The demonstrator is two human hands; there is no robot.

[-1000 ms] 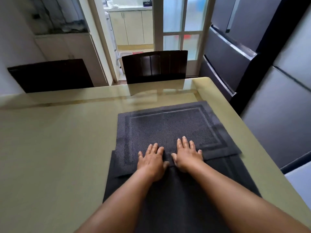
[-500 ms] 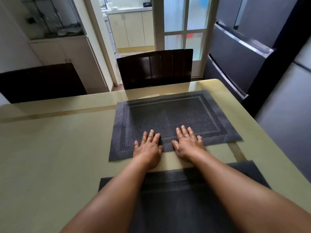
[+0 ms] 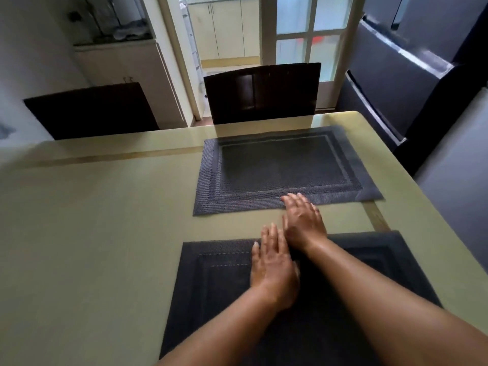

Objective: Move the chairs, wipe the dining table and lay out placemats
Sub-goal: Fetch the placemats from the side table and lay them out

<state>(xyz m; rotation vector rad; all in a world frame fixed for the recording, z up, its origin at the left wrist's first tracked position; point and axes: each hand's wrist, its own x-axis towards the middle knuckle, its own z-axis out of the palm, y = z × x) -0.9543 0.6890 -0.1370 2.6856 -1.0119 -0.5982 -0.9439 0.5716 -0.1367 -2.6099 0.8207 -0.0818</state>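
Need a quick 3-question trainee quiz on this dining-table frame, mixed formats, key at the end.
1. True or false: the far dark grey woven placemat overlaps the near dark grey woven placemat.
2. Which hand's fingertips reach the far placemat's near edge?
A. left hand
B. right hand
C. both
3. Fill in: the dark wooden slatted chair stands at the glossy beige table's ____ edge, behind the far placemat.

Key: 1 false, a strip of table separates them. 2 B. 3 far.
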